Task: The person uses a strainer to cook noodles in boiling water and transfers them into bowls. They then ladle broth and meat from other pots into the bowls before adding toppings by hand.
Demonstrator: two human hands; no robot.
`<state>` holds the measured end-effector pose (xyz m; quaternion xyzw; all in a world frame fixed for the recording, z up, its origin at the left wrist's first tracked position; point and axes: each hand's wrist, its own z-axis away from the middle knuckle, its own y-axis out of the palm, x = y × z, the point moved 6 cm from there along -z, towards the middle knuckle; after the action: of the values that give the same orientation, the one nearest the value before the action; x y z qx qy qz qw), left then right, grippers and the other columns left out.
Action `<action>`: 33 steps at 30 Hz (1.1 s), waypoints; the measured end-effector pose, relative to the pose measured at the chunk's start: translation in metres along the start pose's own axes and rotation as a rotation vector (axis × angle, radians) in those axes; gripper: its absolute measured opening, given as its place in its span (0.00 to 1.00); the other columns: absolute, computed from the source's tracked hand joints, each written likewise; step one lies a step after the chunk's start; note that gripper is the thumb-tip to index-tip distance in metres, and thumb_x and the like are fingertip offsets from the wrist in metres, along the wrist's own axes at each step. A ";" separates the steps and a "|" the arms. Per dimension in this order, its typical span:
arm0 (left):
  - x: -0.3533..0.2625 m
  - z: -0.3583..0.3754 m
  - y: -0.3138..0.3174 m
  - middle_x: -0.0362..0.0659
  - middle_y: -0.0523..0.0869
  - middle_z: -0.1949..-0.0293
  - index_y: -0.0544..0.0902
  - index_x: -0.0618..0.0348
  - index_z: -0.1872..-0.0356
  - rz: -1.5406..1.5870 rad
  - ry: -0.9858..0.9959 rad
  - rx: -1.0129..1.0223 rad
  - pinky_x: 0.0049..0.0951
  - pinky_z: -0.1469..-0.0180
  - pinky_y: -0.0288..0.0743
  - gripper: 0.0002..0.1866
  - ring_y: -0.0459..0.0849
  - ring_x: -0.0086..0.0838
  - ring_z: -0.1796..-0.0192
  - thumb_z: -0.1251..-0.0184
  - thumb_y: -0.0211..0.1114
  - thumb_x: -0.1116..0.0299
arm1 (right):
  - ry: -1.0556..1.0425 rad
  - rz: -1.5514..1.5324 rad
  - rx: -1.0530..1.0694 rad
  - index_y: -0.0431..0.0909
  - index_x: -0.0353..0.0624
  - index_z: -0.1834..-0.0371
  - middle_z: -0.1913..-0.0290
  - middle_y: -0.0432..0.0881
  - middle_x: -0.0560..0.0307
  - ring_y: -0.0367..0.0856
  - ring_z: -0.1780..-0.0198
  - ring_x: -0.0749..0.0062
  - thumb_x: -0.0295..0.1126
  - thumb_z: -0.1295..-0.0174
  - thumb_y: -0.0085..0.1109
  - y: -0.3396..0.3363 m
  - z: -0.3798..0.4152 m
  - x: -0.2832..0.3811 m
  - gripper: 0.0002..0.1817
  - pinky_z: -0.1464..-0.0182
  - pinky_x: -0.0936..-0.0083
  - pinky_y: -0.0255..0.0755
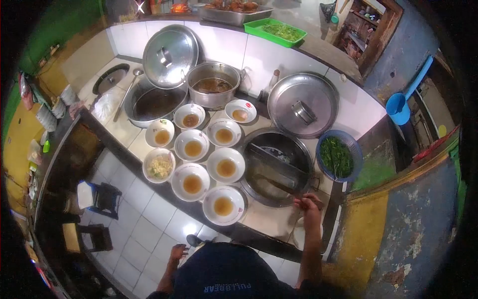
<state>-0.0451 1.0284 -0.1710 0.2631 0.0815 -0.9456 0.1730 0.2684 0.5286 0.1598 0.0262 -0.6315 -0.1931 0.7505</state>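
My right hand point(308, 201) is closed round a long brown stick-like utensil point(277, 185), probably wooden. Its far end reaches over the large round pot point(248, 193), which has a divider across it and cloudy liquid in the near part. Low in front of the counter, my left hand point(178, 252) hangs beside my body with loose fingers and nothing visible in it. Left of the pot stand several white bowls with brown liquid, the nearest bowl point(239, 215) at the counter's front edge. One bowl point(146, 172) holds pale, noodle-like food.
Behind the bowls are a pot of dark broth point(130, 115), a smaller pot point(213, 102) and two large lids point(172, 47) point(284, 112). A blue basket of greens point(324, 174) sits at right. A green tray point(251, 28) rests on the ledge; stools point(102, 199) stand on the floor.
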 end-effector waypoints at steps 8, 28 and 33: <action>0.021 -0.020 -0.010 0.53 0.86 0.60 0.74 0.70 0.48 -0.178 0.268 0.127 0.30 0.74 0.78 0.20 0.86 0.35 0.71 0.32 0.55 0.62 | -0.008 0.131 -0.016 0.73 0.37 0.63 0.67 0.78 0.52 0.85 0.67 0.59 0.24 0.41 0.53 0.001 -0.002 0.025 0.05 0.64 0.70 0.81; 0.026 -0.024 -0.001 0.59 0.82 0.54 0.72 0.72 0.46 0.036 0.033 0.087 0.44 0.63 0.84 0.18 0.85 0.49 0.57 0.31 0.56 0.69 | -0.257 0.608 0.317 0.74 0.37 0.66 0.71 0.78 0.56 0.82 0.68 0.71 0.21 0.41 0.54 0.043 0.039 0.044 0.02 0.63 0.74 0.79; -0.003 -0.014 0.005 0.55 0.84 0.58 0.74 0.73 0.48 -0.041 0.219 0.137 0.35 0.67 0.82 0.21 0.86 0.41 0.64 0.34 0.56 0.64 | -0.257 0.499 0.292 0.74 0.34 0.69 0.71 0.79 0.50 0.83 0.69 0.67 0.24 0.41 0.55 0.041 0.036 0.028 0.04 0.64 0.71 0.81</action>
<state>-0.0339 1.0282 -0.1816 0.3742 0.0406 -0.9180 0.1252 0.2483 0.5644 0.2045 -0.0467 -0.7292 0.0877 0.6770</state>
